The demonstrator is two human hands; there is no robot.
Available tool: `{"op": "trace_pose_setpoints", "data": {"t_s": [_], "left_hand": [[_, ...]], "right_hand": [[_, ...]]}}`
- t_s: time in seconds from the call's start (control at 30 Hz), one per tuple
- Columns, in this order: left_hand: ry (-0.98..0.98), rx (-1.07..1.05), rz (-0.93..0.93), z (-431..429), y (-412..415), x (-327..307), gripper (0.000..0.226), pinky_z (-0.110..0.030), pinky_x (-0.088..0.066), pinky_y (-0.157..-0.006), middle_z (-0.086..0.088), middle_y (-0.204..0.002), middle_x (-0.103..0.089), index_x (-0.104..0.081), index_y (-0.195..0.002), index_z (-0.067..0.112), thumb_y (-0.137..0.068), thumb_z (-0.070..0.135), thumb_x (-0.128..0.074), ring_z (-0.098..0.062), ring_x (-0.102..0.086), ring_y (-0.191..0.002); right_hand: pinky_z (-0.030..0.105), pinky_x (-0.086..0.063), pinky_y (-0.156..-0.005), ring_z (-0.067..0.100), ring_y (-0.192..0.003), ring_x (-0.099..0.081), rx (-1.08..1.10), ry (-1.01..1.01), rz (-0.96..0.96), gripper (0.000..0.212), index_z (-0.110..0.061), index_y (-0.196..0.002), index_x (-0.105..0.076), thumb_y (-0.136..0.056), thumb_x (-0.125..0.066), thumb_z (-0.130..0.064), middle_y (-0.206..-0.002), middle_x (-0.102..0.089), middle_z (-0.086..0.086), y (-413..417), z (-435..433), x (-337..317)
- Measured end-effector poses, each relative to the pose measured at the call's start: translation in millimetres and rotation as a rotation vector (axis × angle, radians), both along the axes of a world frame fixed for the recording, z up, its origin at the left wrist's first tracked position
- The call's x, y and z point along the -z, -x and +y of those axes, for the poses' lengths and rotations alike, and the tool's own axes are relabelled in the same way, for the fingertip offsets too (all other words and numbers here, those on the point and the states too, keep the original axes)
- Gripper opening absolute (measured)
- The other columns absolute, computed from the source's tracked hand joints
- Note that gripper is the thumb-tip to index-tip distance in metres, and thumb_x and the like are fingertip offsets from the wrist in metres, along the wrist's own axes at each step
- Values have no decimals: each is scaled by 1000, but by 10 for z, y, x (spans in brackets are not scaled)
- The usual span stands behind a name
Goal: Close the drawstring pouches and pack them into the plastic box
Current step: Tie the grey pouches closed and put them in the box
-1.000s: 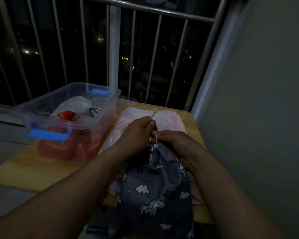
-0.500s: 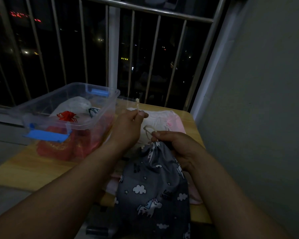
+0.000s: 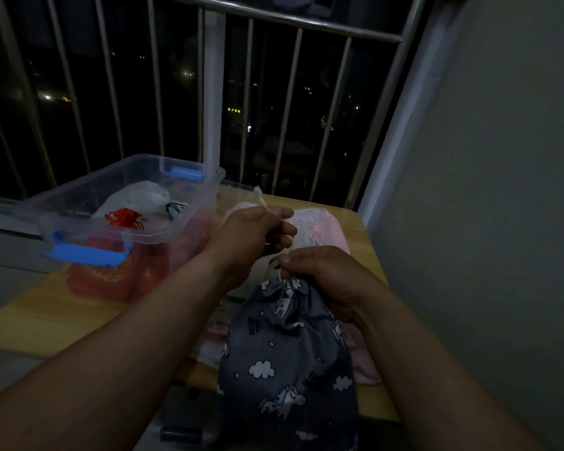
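Note:
A grey pouch (image 3: 287,353) printed with clouds and unicorns hangs over the table's near edge, its neck gathered tight. My right hand (image 3: 326,271) pinches that gathered neck. My left hand (image 3: 251,236) grips the pale drawstring (image 3: 260,196) and holds it up and away to the left of the neck. Under the grey pouch lies a pink pouch (image 3: 326,232). The clear plastic box (image 3: 124,203) with blue latches stands at the left and holds a white pouch with a red print (image 3: 127,209) over red pouches (image 3: 108,275).
The small wooden table (image 3: 39,323) ends close to a metal railing (image 3: 274,102) at the back and a grey wall (image 3: 489,222) on the right. A dark object (image 3: 189,431) lies below the table's near edge.
My left hand has drawn the string further out and to the left. The grey pouch's neck has cinched tighter under my right hand.

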State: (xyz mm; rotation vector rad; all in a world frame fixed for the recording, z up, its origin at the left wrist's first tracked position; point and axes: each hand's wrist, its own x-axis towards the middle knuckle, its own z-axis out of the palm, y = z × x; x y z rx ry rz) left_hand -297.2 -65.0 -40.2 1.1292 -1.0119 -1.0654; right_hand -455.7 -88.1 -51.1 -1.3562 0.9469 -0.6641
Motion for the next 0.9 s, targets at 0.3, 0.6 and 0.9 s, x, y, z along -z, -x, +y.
{"op": "trace_pose_setpoints", "data": {"t_s": [0.3,0.6,0.9], "left_hand": [[64,-86,-757,163,31,141,66,-18,-44,-72,4,-117,-64,-27,-155,33,-100,47,-60,-6,-64,-93],[162,-156,-1025,215,-4,202,54,-25,-47,-80,10,-121,-63,-44,-145,28,-99,52,-58,-8,-60,-99],[196,25,-1014,125,20,244,23,-25,-47,-67,3,-103,-71,-57,-126,24,-108,34,-47,-3,-61,-82]], "right_hand": [[39,-60,-76,32,-78,-71,181,-106,-230,16,4,-87,-74,-96,-62,-2,-87,-72,23,42,-109,54],[46,-60,-89,38,-92,-74,222,-170,-192,16,5,-100,-75,-93,-65,-5,-99,-76,23,16,-173,152],[53,-56,-98,42,-98,-72,196,-21,-146,18,3,-92,-78,-95,-63,-7,-103,-73,31,-4,-153,144]]}}
